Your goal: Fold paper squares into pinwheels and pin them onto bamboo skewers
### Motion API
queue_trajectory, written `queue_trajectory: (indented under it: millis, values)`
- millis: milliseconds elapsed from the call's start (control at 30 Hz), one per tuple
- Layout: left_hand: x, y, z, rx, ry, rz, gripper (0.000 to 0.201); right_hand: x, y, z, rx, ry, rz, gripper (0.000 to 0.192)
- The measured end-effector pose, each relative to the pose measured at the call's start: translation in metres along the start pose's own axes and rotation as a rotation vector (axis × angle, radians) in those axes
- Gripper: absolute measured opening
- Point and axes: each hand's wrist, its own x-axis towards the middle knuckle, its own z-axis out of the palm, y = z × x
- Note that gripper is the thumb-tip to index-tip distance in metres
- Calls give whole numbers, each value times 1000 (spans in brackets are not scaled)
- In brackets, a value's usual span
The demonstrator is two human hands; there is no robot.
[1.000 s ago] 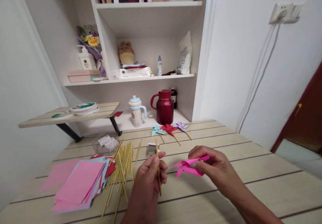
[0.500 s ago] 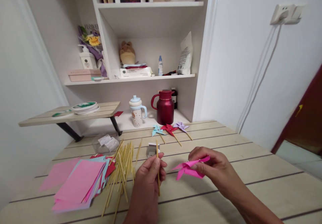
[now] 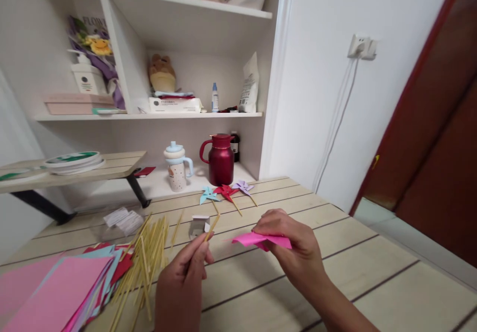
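Between the thumb and fingers of my left hand [image 3: 188, 270] is a thin wooden stick [image 3: 212, 226], tilted with its upper end leaning right. My right hand [image 3: 294, 247] pinches a bright pink paper pinwheel [image 3: 253, 240] without a stick, its vanes seen nearly edge-on. Stick and pinwheel are apart. Beyond my hands lie three finished pinwheels on sticks: a light blue one [image 3: 208, 195], a red one [image 3: 226, 192] and a purple one [image 3: 243, 187]. Left of my left hand is a pile of loose sticks [image 3: 149, 252], partly over stacked coloured paper [image 3: 70, 285].
A small open grey box [image 3: 199, 226] stands just beyond my left hand. A clear tray with white packets [image 3: 123, 220] sits farther left, near a raised wooden stand [image 3: 119, 164]. At the back are a red jug [image 3: 221, 160] and a tumbler [image 3: 176, 168].
The view has swung right, shifting the scene leftward. The stick in my left hand has gone from nearly upright to slanted. My right hand has turned the pink pinwheel flatter.
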Motion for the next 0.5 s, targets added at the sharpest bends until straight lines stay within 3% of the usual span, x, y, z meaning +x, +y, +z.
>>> queue_trajectory:
  millis: [267, 500]
  values:
    - [-14, 16, 6, 70, -76, 28, 42, 0, -6, -3, -74, -75, -157, 25]
    - [-11, 15, 5, 45, -274, -17, 35, 2, -10, -1, -49, -114, -164, 14]
